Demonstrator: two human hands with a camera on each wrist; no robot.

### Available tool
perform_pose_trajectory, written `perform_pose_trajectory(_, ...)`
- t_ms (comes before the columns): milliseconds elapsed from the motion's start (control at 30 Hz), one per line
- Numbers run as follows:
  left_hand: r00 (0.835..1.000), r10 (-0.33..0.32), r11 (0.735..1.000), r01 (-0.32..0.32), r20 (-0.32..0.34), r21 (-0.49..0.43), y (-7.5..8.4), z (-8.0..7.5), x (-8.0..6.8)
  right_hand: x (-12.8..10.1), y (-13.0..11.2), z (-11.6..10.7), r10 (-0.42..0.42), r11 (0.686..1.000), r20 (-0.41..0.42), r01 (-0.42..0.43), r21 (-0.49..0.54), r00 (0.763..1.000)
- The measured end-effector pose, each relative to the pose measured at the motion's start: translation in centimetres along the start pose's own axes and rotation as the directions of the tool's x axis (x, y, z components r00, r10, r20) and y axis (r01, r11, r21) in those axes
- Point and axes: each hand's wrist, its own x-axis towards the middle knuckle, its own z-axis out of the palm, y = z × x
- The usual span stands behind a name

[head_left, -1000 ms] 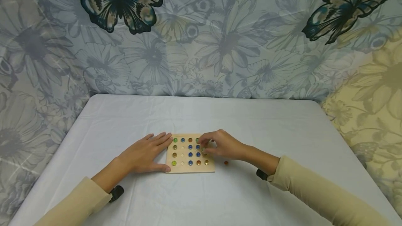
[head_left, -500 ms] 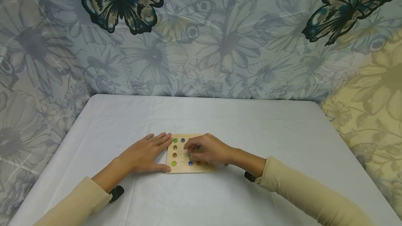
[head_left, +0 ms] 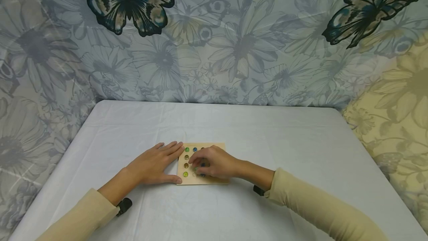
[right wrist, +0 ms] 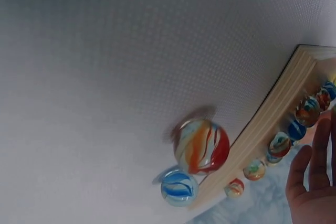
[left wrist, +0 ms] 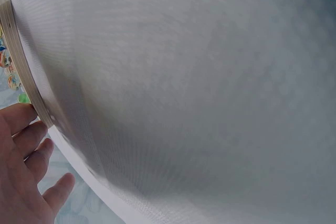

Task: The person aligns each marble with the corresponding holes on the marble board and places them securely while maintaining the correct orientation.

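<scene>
A person's right hand (head_left: 215, 162) has moved leftward across a rectangular wooden board (head_left: 190, 180) mid-bench (head_left: 167, 211), its grip pinched on a glass marble (head_left: 195, 169); the left hand (head_left: 155, 166), fingers apart, stays at the board's left edge. Swirled marbles (right wrist: 307, 111) dot the wood; beyond creased white cloth (head_left: 214, 118) rises a butterfly-printed backdrop (head_left: 234, 47).

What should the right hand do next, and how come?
Maybe the right hand should lower the marble it seems to pinch into an empty hole: one shows beside its thumb, and the left hand touches the wooden board's edge.
</scene>
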Motion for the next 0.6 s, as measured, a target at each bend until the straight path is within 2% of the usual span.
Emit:
perform_pose_trajectory(200,1.0,0.006,1.0,-0.006,-0.009,0.002,-0.01,0.01,-0.08,0.33,0.08,0.32,0.014,1.0,0.02,-0.014,-0.015,1.0)
perform_pose_trajectory(600,1.0,0.01,1.0,-0.01,-0.015,0.002,-0.09,0.11,-0.1,0.5,0.17,0.7,-0.014,0.999,0.039,0.015,-0.028,0.999)
